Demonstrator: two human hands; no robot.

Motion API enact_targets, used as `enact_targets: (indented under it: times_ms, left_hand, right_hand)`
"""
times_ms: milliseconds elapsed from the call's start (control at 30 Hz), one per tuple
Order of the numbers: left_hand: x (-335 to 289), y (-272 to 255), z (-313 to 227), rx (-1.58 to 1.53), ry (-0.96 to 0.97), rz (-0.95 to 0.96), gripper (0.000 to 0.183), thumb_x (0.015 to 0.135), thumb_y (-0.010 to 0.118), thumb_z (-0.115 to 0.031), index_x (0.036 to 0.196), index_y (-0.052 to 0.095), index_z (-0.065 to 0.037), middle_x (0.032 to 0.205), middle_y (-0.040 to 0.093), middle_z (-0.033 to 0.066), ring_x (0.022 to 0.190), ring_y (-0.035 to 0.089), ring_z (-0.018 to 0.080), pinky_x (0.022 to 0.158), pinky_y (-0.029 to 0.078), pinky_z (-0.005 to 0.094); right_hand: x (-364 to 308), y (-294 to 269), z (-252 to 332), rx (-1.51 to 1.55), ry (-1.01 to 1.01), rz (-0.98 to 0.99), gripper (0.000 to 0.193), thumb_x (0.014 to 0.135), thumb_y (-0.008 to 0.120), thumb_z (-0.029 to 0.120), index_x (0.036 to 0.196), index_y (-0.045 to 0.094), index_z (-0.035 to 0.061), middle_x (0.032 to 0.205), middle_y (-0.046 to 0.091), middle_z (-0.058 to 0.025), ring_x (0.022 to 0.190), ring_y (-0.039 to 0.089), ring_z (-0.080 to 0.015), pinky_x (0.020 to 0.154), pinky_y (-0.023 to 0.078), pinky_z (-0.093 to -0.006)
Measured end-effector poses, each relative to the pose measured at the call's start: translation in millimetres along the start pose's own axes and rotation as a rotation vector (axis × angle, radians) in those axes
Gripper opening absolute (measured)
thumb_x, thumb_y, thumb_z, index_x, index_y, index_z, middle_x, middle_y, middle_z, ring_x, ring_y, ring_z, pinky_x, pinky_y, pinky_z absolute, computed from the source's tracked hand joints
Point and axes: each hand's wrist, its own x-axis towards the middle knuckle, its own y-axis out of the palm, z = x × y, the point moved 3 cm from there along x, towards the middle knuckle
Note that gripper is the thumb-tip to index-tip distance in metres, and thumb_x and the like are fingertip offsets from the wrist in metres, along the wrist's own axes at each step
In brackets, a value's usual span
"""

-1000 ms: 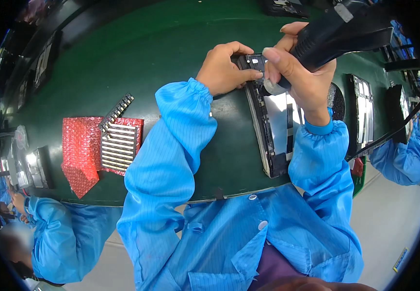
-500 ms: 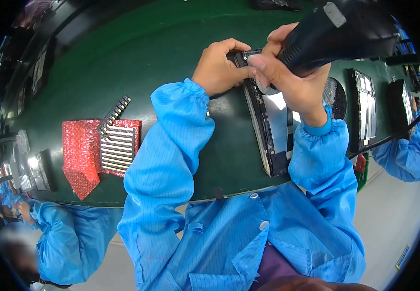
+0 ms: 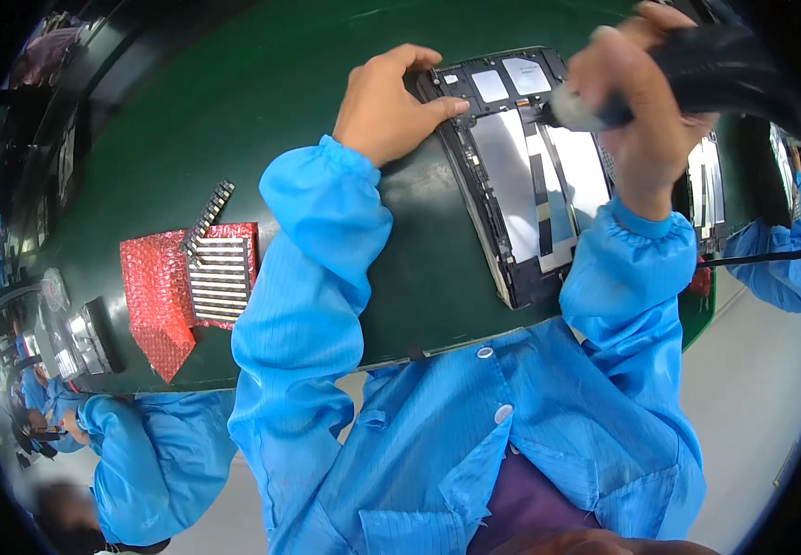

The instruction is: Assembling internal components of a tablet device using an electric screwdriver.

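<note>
An opened tablet [image 3: 504, 176] lies on the green table, its silver battery panels and dark frame exposed. My left hand [image 3: 391, 106] grips its upper left corner between thumb and fingers. My right hand [image 3: 636, 111] is wrapped round a thick black handheld tool [image 3: 733, 69] with a pale, rounded front end. That front end is over the upper right part of the tablet, near a dark strip between the battery panels. Whether it touches the tablet I cannot tell.
On the left, red bubble wrap [image 3: 155, 287] lies under a stack of black-and-white strips [image 3: 218, 282], with loose strips [image 3: 206, 222] on top. Another opened device [image 3: 708, 185] stands at the right. A person in a blue sleeve [image 3: 155, 462] is at the lower left.
My right hand and the black tool have moved right, uncovering the tablet's top and middle. My left hand is still at the corner, a little higher in view.
</note>
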Motion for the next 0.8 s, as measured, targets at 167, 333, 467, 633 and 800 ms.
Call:
enact_targets:
  times_ms: [167, 333, 467, 633, 800]
  left_hand:
    - [-57.9, 44.2, -66.3, 0.258, 0.65, -0.042, 0.023, 0.067, 0.058, -0.006, 0.09, 0.063, -0.004, 0.094, 0.059, 0.0121, 0.091, 0.057, 0.0274, 0.082, 0.047, 0.0377]
    - [-129.1, 115.2, -101.5, 0.297, 0.831, 0.133, 0.034, 0.07, 0.063, -0.017, 0.1, 0.061, 0.001, 0.118, 0.055, 0.017, 0.115, 0.049, 0.0338, 0.094, 0.039, 0.0528]
    - [-125.1, 102.7, -73.8, 0.483, 0.549, 0.096, 0.034, 0.075, 0.06, -0.013, 0.106, 0.058, 0.001, 0.124, 0.049, 0.0224, 0.121, 0.044, 0.0373, 0.096, 0.035, 0.0549]
    - [-84.1, 65.5, -58.0, 0.629, 0.329, -0.044, 0.037, 0.073, 0.066, -0.011, 0.107, 0.056, 0.002, 0.12, 0.049, 0.0257, 0.117, 0.046, 0.0405, 0.092, 0.038, 0.0562]
    - [-24.9, 15.2, -37.9, 0.947, 0.16, -0.061, 0.034, 0.072, 0.068, -0.015, 0.104, 0.061, -0.004, 0.117, 0.054, 0.0166, 0.112, 0.049, 0.034, 0.091, 0.04, 0.0524]
  right_hand:
    - [-15.5, -30.5, 4.0, -0.182, 0.044, -0.242, 0.032, 0.078, 0.063, 0.001, 0.107, 0.052, -0.0049, 0.063, 0.055, -0.0078, 0.053, 0.054, -0.0165, 0.056, 0.047, -0.0336]
    - [-24.5, -71.8, 8.8, -0.247, 0.075, -0.305, 0.031, 0.075, 0.069, 0.001, 0.103, 0.055, -0.0038, 0.065, 0.057, -0.0065, 0.054, 0.055, -0.013, 0.056, 0.046, -0.0274]
    - [-34.9, -65.4, 0.7, -0.2, 0.069, -0.275, 0.031, 0.075, 0.069, -0.002, 0.104, 0.056, -0.0015, 0.065, 0.058, -0.0049, 0.053, 0.055, -0.0108, 0.052, 0.044, -0.022]
    - [-39.3, -59.6, 2.8, -0.147, 0.211, -0.276, 0.036, 0.074, 0.069, -0.005, 0.106, 0.052, -0.0012, 0.064, 0.056, -0.004, 0.053, 0.052, -0.0086, 0.049, 0.041, -0.0208]
    - [-48.6, -57.2, -0.6, -0.052, 0.271, -0.261, 0.037, 0.073, 0.068, -0.007, 0.105, 0.052, -0.0014, 0.064, 0.056, -0.0029, 0.052, 0.051, -0.0076, 0.048, 0.039, -0.0193]
